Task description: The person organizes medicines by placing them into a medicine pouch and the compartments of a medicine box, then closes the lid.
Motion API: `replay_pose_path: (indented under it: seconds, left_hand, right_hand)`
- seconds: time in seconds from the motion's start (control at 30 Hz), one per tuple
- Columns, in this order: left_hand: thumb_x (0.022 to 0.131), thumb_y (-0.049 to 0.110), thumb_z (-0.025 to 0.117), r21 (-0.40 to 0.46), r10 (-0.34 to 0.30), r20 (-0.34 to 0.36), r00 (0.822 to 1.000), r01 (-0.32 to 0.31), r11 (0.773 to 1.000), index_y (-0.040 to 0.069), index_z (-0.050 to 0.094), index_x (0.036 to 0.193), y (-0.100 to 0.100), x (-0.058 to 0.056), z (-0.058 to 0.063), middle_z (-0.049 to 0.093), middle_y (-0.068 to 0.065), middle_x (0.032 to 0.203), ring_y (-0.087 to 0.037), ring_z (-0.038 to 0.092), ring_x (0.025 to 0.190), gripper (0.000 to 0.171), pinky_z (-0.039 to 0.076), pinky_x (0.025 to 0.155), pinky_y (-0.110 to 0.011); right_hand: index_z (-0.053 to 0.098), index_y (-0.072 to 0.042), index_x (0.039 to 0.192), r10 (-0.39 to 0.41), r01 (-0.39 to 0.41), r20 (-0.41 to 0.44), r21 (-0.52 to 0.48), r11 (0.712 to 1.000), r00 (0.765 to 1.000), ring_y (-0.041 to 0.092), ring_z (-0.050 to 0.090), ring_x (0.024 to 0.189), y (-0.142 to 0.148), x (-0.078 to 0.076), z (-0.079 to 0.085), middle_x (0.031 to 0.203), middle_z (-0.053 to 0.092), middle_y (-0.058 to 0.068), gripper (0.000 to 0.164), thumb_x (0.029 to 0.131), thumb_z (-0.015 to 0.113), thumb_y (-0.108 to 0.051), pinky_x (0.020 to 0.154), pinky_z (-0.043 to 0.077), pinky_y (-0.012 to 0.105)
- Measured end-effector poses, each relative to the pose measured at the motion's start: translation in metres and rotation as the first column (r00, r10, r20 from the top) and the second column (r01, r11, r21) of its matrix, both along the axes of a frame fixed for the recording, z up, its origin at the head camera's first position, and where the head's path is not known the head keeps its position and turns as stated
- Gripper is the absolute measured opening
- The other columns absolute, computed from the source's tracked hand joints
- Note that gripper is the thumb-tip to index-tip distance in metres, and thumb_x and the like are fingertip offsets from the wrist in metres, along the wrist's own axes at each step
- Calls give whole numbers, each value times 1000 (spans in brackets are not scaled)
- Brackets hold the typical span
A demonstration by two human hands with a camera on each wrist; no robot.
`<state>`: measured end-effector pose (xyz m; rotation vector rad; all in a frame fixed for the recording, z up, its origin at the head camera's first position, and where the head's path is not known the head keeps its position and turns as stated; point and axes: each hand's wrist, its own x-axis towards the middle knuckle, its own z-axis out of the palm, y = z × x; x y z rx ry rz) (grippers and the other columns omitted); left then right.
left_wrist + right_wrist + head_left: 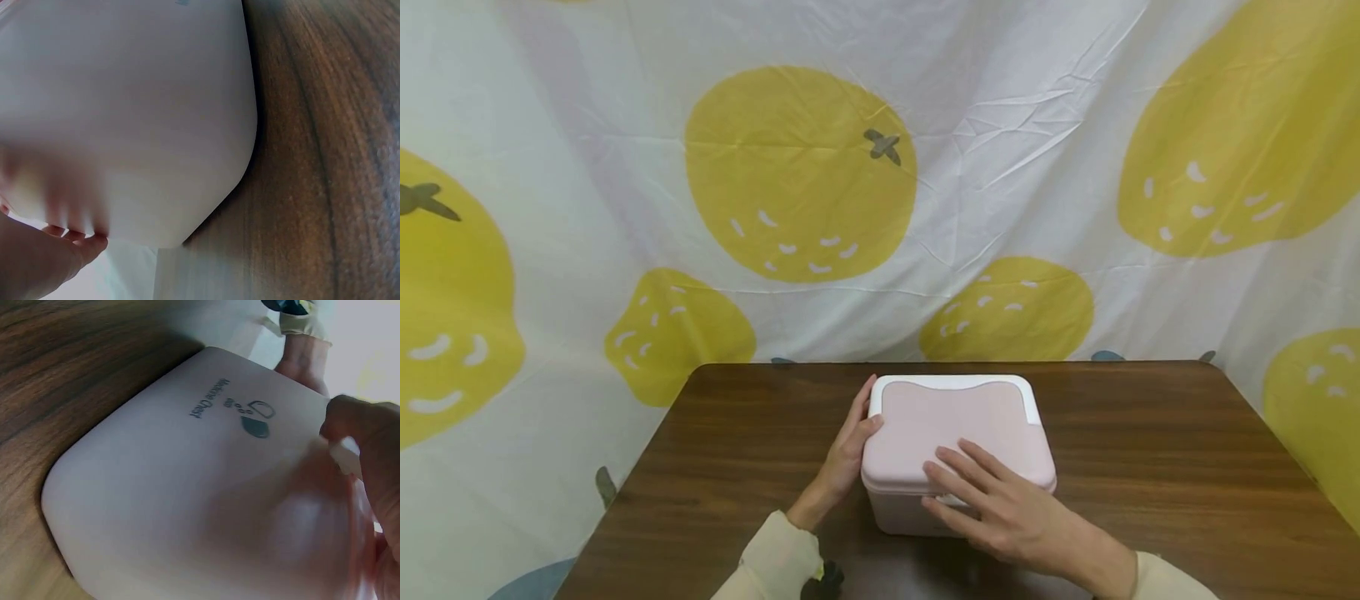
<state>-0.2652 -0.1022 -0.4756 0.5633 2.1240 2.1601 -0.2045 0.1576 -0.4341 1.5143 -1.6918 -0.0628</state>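
Observation:
A pale pink medicine box (966, 417) with a white-trimmed lid stands on the table, its lid down. "Medicine Chest" lettering and a capsule mark (255, 427) show on its front in the right wrist view. Along the box's left side rests my left hand (842, 454), fingers stretched out and thumb at the lid's edge. My right hand (1011, 512) reaches over the front edge, its fingers spread across the front of the lid. Its thumb (344, 419) is right at the white front latch (345, 457), which the hand partly covers. The box's inside is hidden.
The dark wood table (1150, 467) extends on both sides of the box. Behind it hangs a white cloth (820, 317) printed with yellow fruit. A dark object (823, 581) sits by the left sleeve, at the bottom of the head view.

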Motion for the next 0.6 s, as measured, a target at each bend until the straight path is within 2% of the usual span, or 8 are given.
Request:
replay_pose_path:
  seconds: [0.07, 0.23, 0.6]
  left_hand:
    - [102, 29, 39, 3, 1, 1, 1000, -1, 1000, 30, 17, 158, 0, -1, 0, 23, -10, 160, -26, 26, 140, 60, 14, 115, -49]
    - [101, 29, 40, 6, -6, -2, 1000, 6, 1000, 30, 16, 158, -1, -1, -1, 23, -10, 160, -27, 25, 140, 61, 15, 115, -48]
    - [101, 29, 40, 9, -3, -11, 1000, 3, 1000, 29, 17, 158, 0, -1, -2, 27, -12, 158, -26, 29, 137, 62, 19, 113, -45]
  right_hand:
    - [62, -7, 129, -19, 17, 43, 26, 999, 999, 40, 55, 124, 1, 1, 3, 138, 54, 23, 38, 100, 46, -25, 98, 47, 54]
    - [60, -4, 132, -40, 36, 124, 34, 999, 992, 38, 52, 129, 2, 3, 6, 143, 51, 20, 44, 103, 35, -27, 102, 44, 51]
    - [66, -8, 126, 8, 3, 173, -66, 998, 985, 37, 55, 126, -2, 3, 1, 139, 55, 19, 38, 106, 36, -21, 104, 41, 51]
